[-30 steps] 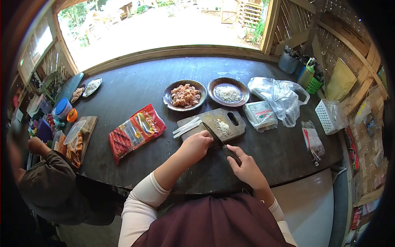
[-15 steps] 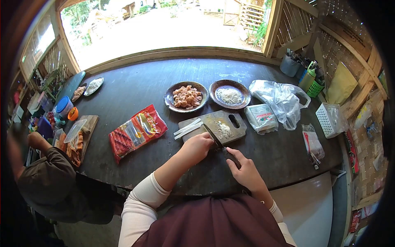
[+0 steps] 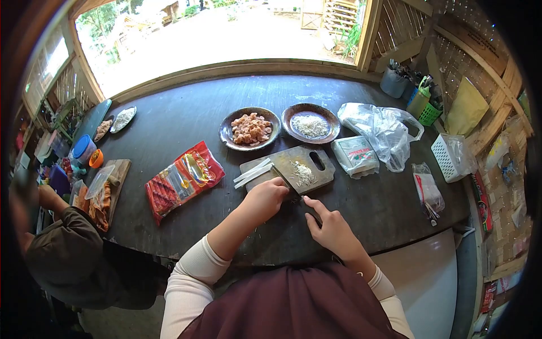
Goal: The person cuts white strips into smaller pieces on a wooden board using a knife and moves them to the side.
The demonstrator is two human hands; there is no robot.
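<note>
My right hand [image 3: 332, 227] grips the dark handle of a knife [image 3: 287, 181], index finger stretched along it. The blade lies across a wooden cutting board [image 3: 265, 164], between long white strips [image 3: 252, 173] and a small pile of thin cut pieces [image 3: 305, 174]. Close beside the blade, my left hand [image 3: 268, 199] is closed at the board's near edge, fingertips curled; what they pinch is hidden. Beyond the board stand a plate of pinkish-brown chunks [image 3: 251, 129] and a plate of white shreds [image 3: 310, 126].
To the left lie a red food packet [image 3: 184, 182] and a wooden board [image 3: 119, 186] with orange-brown food. A co-worker's sleeve [image 3: 68, 248] is at far left. On the right are a plastic bag [image 3: 389, 135], a wrapped white packet [image 3: 355, 156] and a white basket [image 3: 450, 158].
The knife handle and my right hand have shifted slightly left, the index finger now straighter. My left hand stays by the blade. The whole view has shifted a little.
</note>
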